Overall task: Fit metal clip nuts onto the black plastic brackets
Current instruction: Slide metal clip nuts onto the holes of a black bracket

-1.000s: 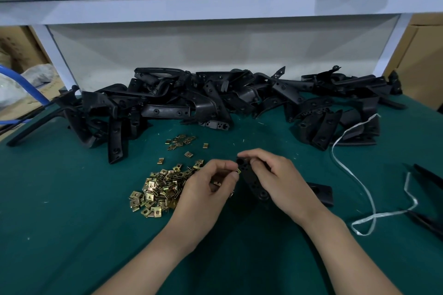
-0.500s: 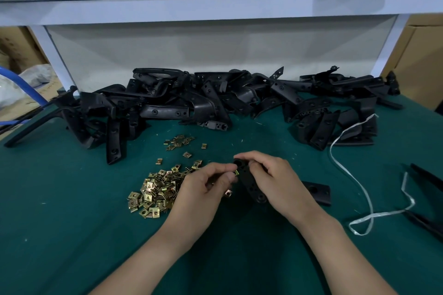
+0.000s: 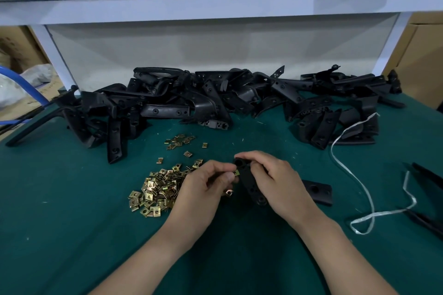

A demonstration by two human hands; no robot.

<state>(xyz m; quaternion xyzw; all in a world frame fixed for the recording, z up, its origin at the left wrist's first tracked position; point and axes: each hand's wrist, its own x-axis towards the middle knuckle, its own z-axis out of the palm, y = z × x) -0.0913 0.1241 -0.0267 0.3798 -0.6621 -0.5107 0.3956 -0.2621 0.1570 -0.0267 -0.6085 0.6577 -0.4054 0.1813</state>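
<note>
Pinching a clip (image 3: 236, 172) in the left fingers (image 3: 226, 176), thumb and forefinger closed tight on it. Pressing it against the 9 o'clock edge of the bracket (image 3: 248, 182), touching there; too small to tell whether started onto the edge or only laid against it. Gripping that bracket in the right fingers (image 3: 247, 154), curled over its top end at 12 o'clock, lower end pointing to 6 o'clock, near the counter (image 3: 72, 223) or resting on it, impossible to say which. Held so, probably, to brace the edge against the sideways push. Meeting point midway between left hand (image 3: 203, 189) and right hand (image 3: 275, 182). With a spare clip (image 3: 229, 192) just by the left hand at its 4 o'clock, and the clip pile (image 3: 158, 191) at its 9 o'clock, near, likely for quick reach. At 3 o'clock of the right hand, a flat black piece (image 3: 316, 190) lying on the counter. Farther out at 12 o'clock, the bracket heap (image 3: 215, 100) along the back, presumably stock awaiting clips. Well apart at 3 o'clock, a white strap (image 3: 359, 175)
</note>
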